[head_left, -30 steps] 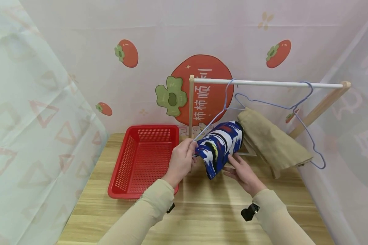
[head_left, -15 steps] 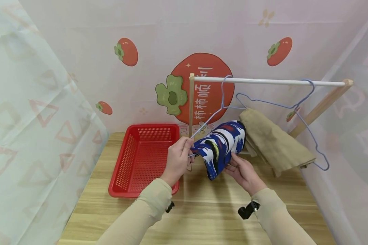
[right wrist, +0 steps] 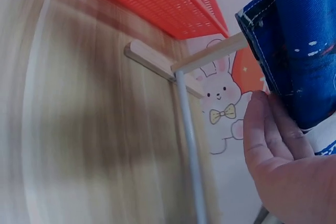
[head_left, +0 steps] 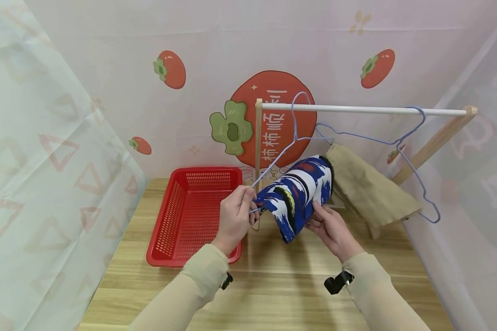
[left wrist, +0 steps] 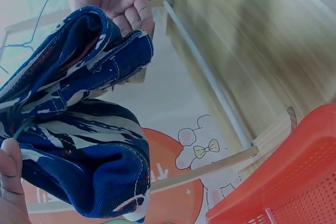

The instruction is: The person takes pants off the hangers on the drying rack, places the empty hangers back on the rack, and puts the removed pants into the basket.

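Gripping left end of blue hanger (head_left: 275, 162) with left hand (head_left: 234, 214) | touching near edge of patterned cloth (head_left: 300, 195) with right hand (head_left: 333, 230), straightish fingers | lying just forward, between hands, seemingly over hanger's lower bar | long axis slanting away rightward from left hand | hook at white rail (head_left: 368, 109), can't tell if resting on it

The person's left forearm (head_left: 176, 296) extends from the near left toward the middle; the left hand (head_left: 233, 215) has thumb and fingers curled in a pinch. From the near right, the right forearm (head_left: 383, 294) extends; the right hand (head_left: 334, 231) has its fingers rather straight.
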The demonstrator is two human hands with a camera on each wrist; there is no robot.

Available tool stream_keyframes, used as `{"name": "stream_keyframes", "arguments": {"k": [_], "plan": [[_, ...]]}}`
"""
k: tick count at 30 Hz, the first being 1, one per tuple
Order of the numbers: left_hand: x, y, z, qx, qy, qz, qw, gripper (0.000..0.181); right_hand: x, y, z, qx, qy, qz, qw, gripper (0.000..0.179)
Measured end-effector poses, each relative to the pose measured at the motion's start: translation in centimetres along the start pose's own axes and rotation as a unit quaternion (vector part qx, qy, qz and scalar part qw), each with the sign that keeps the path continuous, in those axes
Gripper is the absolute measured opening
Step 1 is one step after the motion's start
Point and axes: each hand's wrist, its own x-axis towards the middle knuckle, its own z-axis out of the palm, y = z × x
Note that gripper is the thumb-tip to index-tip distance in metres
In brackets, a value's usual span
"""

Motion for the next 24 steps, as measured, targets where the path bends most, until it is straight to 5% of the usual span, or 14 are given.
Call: {"name": "stream_keyframes", "arguments": {"k": [5,9,14,24], "plan": [[-0.3,0.6,-0.3,-0.003,0.002,0.016,0.9999,0.022,-0.2,-0.4,0.2,-0.034,0.008,-0.01,0.9993,0.049],[-0.7,1.1,-0.4,-0.022,-0.007,0.027,0.9994,0.018,-0.3,-0.4,0.1,0.029,-0.053,-0.029,0.9977,0.037],[-1.3,1.4,-0.6,-0.039,-0.013,0.022,0.9989,0.017,-0.5,-0.2,-0.2,0.12,-0.133,-0.039,0.983,0.031],[-2.0,0.4,-0.7,-0.048,-0.012,0.013,0.9987,0.018,-1.0,0.4,-0.4,0.203,-0.09,-0.006,0.975,0.025]]}}
